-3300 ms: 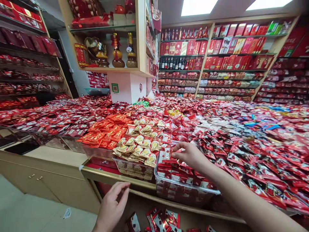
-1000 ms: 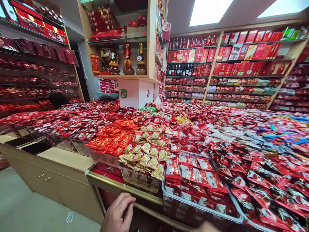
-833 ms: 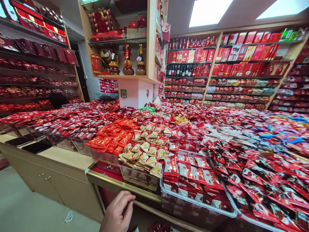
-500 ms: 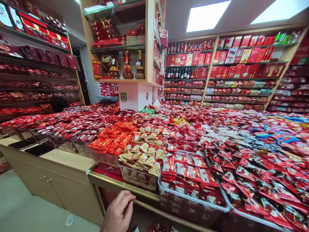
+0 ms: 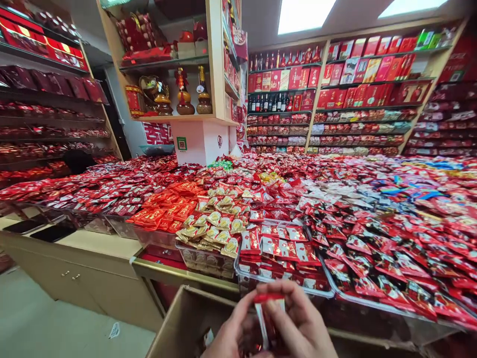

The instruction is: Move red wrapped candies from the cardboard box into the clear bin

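My left hand [image 5: 231, 328] and my right hand [image 5: 300, 320] come together at the bottom centre, their fingers curled around a small red and white packet [image 5: 269, 299]. The right thumb lies across its front. Whether more packets are stacked behind it is hidden by the fingers. Beneath the hands is an open cardboard box [image 5: 182, 318], with a few dark and red packets dimly visible inside. Just beyond the hands stands a clear plastic bin [image 5: 246, 271] filled with similar red and white packets.
Gold packets [image 5: 219, 221], orange-red packets [image 5: 167, 206] and black-red packets [image 5: 372, 263] are heaped across the counter. Two dark flat objects [image 5: 52, 233] lie on the left cabinet top. A wooden display case [image 5: 219, 59] rises behind the heaps, and stocked shelves line the walls.
Both hands are now together on a packet, where only one hand showed before, with no packet visible in it. The cardboard box has come into view, and the camera has shifted slightly.
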The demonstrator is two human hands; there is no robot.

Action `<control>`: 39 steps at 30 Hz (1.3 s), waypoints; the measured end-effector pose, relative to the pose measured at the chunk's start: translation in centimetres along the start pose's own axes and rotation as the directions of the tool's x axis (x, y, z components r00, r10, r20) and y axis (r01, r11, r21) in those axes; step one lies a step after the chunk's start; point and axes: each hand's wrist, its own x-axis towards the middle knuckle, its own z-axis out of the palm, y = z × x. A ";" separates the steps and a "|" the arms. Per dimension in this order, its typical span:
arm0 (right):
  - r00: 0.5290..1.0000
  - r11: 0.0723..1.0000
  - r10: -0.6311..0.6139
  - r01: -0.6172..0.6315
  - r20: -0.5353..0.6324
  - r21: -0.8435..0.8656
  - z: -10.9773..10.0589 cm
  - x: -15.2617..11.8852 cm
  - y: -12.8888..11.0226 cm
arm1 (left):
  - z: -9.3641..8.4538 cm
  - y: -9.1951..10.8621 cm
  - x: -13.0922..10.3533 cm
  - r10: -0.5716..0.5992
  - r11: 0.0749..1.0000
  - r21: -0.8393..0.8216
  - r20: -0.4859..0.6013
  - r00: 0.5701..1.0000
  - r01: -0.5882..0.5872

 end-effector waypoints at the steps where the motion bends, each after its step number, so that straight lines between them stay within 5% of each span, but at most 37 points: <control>1: 0.996 0.990 0.080 -0.076 -0.030 0.120 -0.2 0.3 -0.3 | 1.4 0.6 0.7 -0.008 0.999 -0.039 0.033 0.999 0.010; 4: 0.980 0.954 0.173 -0.142 -0.097 0.265 -1.1 0.8 -1.1 | 3.6 2.0 2.6 -0.002 0.999 -0.044 -0.025 1.000 0.001; 11: 0.955 0.895 0.286 -0.237 -0.079 0.378 -3.6 1.3 -1.4 | 3.0 2.5 3.5 -0.083 0.996 -0.045 -0.071 0.994 0.079; 17: 0.974 0.964 0.170 -0.132 -0.153 0.229 -4.6 1.4 -1.8 | 2.6 2.7 3.7 0.061 0.994 0.096 -0.195 0.979 -0.043; 20: 0.990 0.998 -0.055 0.054 -0.130 -0.012 -5.1 1.1 -2.2 | 2.3 3.3 3.9 0.217 0.960 0.227 -0.240 0.946 -0.162; 23: 0.907 0.850 -0.419 0.406 0.035 -0.336 -5.5 0.9 -2.5 | 2.5 4.0 4.0 0.142 0.988 -0.021 -0.273 0.951 -0.153; 26: 0.789 0.659 -0.587 0.596 0.181 -0.459 -5.7 0.9 -2.2 | 3.0 4.4 3.9 0.016 0.945 -0.311 -0.258 0.966 -0.099; 33: 0.703 0.480 -0.602 0.698 0.378 -0.532 -5.3 0.6 -0.8 | 2.9 4.0 3.7 0.047 0.973 -0.194 -0.351 0.935 -0.122; 39: 0.710 0.421 -0.568 0.686 0.417 -0.593 -4.1 0.1 -1.5 | 2.3 3.3 3.3 0.020 0.985 -0.157 -0.326 0.945 -0.075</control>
